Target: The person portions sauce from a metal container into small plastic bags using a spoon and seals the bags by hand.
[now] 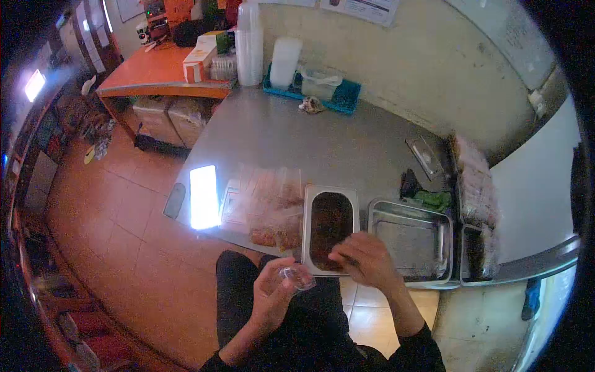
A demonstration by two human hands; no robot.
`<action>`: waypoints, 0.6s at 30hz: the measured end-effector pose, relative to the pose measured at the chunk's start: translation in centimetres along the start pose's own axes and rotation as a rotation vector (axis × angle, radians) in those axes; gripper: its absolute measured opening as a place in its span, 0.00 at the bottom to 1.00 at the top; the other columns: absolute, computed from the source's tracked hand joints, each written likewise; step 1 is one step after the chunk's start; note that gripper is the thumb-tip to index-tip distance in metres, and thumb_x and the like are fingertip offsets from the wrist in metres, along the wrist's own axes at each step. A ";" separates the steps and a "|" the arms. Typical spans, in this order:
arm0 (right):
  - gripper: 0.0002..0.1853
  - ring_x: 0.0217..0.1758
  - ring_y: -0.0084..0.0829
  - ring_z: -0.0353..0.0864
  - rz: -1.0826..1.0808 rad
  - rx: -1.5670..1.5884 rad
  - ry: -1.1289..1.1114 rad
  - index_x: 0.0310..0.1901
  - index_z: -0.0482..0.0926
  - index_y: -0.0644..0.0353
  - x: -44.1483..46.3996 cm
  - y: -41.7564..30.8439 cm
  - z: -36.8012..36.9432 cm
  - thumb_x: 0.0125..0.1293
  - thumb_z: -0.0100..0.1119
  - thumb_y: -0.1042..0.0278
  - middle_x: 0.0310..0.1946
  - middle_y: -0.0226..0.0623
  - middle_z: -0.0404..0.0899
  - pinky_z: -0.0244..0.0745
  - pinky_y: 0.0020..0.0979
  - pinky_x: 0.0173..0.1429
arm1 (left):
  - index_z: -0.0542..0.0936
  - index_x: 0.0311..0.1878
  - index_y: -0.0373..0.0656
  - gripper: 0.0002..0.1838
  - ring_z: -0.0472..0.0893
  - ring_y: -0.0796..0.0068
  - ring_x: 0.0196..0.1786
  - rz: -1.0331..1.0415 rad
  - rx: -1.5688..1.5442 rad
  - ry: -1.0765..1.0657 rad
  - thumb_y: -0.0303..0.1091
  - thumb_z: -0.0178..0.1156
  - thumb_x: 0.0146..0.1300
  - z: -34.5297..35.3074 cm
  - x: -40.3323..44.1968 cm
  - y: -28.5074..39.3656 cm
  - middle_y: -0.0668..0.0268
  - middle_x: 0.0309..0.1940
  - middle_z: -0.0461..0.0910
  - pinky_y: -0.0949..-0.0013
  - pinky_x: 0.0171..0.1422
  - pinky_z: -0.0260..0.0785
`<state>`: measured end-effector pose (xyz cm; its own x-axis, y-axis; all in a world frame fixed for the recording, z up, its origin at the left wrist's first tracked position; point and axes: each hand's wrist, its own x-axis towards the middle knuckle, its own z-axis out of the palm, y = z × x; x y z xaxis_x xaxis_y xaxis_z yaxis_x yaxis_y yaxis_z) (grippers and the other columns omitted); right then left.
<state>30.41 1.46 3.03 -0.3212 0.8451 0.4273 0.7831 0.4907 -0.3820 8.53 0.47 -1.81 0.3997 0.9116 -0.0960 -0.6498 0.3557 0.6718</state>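
Note:
My left hand [276, 294] is closed around a small clear plastic cup [297, 278], just in front of the table's edge. Over the near end of a deep steel container [330, 229] is my right hand [365, 257], its fingers pressed together; what they hold, if anything, is too small to make out. Dark brown contents fill the container. Left of it lie clear plastic packs [263, 198], blurred, with reddish-brown pieces near the table edge. A shallow steel tray [412, 239] stands to the right of the container.
A bright glowing screen [204, 197] is at the table's left edge. Dark and green cloths [432, 199] lie behind the tray. Stacked packages [474, 180] line the right side. A blue tray [344, 98] holds containers along the wall, beside tall cup stacks [249, 49].

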 end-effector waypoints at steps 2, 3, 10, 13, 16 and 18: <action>0.05 0.30 0.35 0.78 0.027 0.078 0.008 0.31 0.80 0.58 -0.4 -0.8 -0.4 0.52 0.66 0.72 0.28 0.33 0.79 0.73 0.35 0.36 | 0.67 0.57 0.38 0.25 0.77 0.62 0.51 -0.001 -0.021 0.010 0.38 0.62 0.61 -0.2 -0.1 -0.2 0.54 0.48 0.76 0.55 0.59 0.69; 0.04 0.30 0.35 0.78 0.026 0.204 0.067 0.31 0.80 0.58 -0.5 -1.1 -0.7 0.53 0.65 0.72 0.27 0.34 0.80 0.72 0.34 0.36 | 0.67 0.57 0.38 0.25 0.77 0.62 0.51 0.000 -0.042 0.018 0.38 0.62 0.61 -0.2 -0.1 -0.4 0.55 0.48 0.76 0.56 0.59 0.69; 0.05 0.37 0.40 0.79 0.234 0.202 0.164 0.35 0.80 0.57 1.0 0.5 -0.3 0.58 0.61 0.68 0.32 0.36 0.80 0.75 0.35 0.43 | 0.66 0.57 0.42 0.24 0.77 0.61 0.46 0.062 -0.047 0.045 0.38 0.62 0.61 0.3 -0.3 -1.0 0.56 0.44 0.77 0.55 0.54 0.70; 0.06 0.38 0.40 0.79 0.174 0.251 0.027 0.35 0.81 0.58 0.6 0.8 0.3 0.59 0.61 0.67 0.31 0.36 0.80 0.75 0.34 0.44 | 0.66 0.57 0.42 0.23 0.77 0.62 0.46 0.081 -0.091 0.041 0.38 0.61 0.62 0.6 -0.5 -1.1 0.56 0.44 0.76 0.56 0.54 0.70; 0.07 0.38 0.38 0.80 0.136 0.387 -0.028 0.35 0.81 0.58 -0.4 0.2 -0.1 0.59 0.60 0.66 0.31 0.36 0.80 0.75 0.35 0.43 | 0.66 0.57 0.42 0.23 0.76 0.62 0.46 0.080 -0.088 0.055 0.38 0.60 0.63 0.9 -0.5 -1.2 0.56 0.44 0.76 0.58 0.53 0.70; 0.07 0.35 0.36 0.80 0.154 0.412 0.007 0.34 0.81 0.59 -1.6 0.0 0.2 0.60 0.59 0.65 0.30 0.36 0.80 0.75 0.34 0.40 | 0.66 0.57 0.42 0.22 0.76 0.63 0.46 0.047 -0.051 0.100 0.38 0.59 0.63 1.1 -0.5 -1.2 0.57 0.43 0.76 0.59 0.53 0.70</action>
<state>30.85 0.19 2.18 -0.2127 0.9144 0.3444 0.5432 0.4037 -0.7362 9.78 -0.65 -1.73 0.3032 0.9426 -0.1401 -0.6991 0.3199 0.6394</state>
